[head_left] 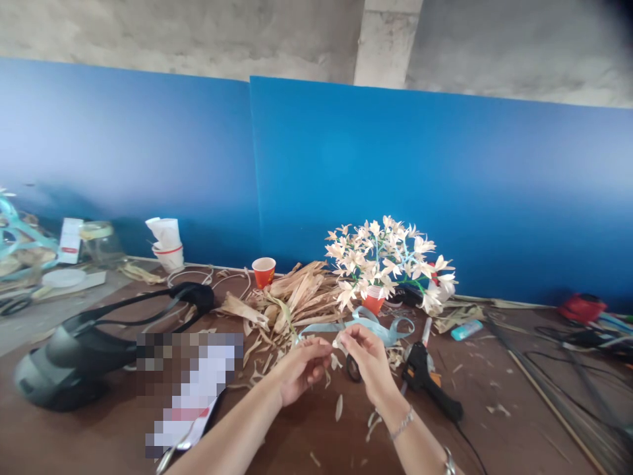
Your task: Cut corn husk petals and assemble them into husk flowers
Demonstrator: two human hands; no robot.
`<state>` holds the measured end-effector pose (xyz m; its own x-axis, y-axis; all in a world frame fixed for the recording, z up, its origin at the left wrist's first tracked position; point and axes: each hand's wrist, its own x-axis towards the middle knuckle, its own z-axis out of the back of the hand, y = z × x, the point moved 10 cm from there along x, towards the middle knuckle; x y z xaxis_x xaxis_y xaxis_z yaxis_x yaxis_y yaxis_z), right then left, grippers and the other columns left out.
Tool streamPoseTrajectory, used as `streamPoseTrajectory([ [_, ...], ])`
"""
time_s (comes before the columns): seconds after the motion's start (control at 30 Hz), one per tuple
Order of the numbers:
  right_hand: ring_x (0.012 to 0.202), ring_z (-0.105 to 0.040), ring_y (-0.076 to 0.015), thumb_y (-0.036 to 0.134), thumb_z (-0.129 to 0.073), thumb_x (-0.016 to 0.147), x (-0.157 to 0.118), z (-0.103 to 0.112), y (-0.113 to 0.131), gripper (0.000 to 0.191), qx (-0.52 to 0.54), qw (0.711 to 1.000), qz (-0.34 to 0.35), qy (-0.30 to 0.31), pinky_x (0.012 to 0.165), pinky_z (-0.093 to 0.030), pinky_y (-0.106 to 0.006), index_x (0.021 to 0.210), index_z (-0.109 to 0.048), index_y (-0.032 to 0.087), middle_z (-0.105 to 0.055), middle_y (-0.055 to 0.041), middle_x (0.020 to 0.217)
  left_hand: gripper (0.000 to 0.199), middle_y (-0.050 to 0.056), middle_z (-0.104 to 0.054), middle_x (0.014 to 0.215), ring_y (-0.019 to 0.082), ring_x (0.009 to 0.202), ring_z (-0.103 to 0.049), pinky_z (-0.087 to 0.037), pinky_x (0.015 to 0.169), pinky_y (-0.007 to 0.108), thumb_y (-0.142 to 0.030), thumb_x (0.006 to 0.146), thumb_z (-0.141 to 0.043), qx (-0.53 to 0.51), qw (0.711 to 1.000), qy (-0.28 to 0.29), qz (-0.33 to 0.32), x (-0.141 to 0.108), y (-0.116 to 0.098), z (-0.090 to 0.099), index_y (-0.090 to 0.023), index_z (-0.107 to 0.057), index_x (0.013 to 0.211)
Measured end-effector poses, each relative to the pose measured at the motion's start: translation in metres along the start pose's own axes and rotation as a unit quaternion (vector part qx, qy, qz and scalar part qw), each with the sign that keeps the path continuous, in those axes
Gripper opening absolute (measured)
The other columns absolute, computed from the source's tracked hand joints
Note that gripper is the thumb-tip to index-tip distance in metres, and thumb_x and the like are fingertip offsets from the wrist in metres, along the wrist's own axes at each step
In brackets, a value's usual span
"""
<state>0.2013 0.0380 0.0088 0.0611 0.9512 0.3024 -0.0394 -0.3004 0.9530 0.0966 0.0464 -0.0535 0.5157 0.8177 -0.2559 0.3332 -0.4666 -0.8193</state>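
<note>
Over the brown table, my left hand [305, 369] has its fingers curled together, and whatever they pinch is too small to make out. Close beside it on the right, my right hand [364, 353] pinches a small pale petal piece [337, 342] between thumb and fingertips. Just beyond the hands lies a light blue ribbon [366, 323]. Behind it, white flowers [390, 254] stand in a red paper cup [373, 302]. Dried husks [301, 290] are heaped to the left of the flowers. A black glue gun [429, 382] lies right of my right hand.
A black headset [69, 363] and a pixelated white object [198, 389] lie at the left. Another red cup [264, 274] stands behind the husks. Scissors [353, 369] lie partly under my right hand. Cables and a red object [581, 308] are at the far right.
</note>
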Motion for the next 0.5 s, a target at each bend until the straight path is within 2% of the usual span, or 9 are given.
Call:
streamPoseTrajectory([
  [0.5, 0.055, -0.039, -0.0091, 0.033, -0.06, 0.077, 0.0003, -0.0012, -0.0011, 0.02, 0.031, 1.0, -0.004, -0.001, 0.052, -0.032, -0.022, 0.068, -0.054, 0.017, -0.048, 0.0029, 0.06, 0.026, -0.006, -0.049, 0.049, 0.0, 0.034, -0.03, -0.013, 0.037, 0.014, -0.027, 0.06, -0.071, -0.014, 1.0, -0.001, 0.002, -0.0018, -0.0013, -0.0024, -0.016, -0.049, 0.066],
])
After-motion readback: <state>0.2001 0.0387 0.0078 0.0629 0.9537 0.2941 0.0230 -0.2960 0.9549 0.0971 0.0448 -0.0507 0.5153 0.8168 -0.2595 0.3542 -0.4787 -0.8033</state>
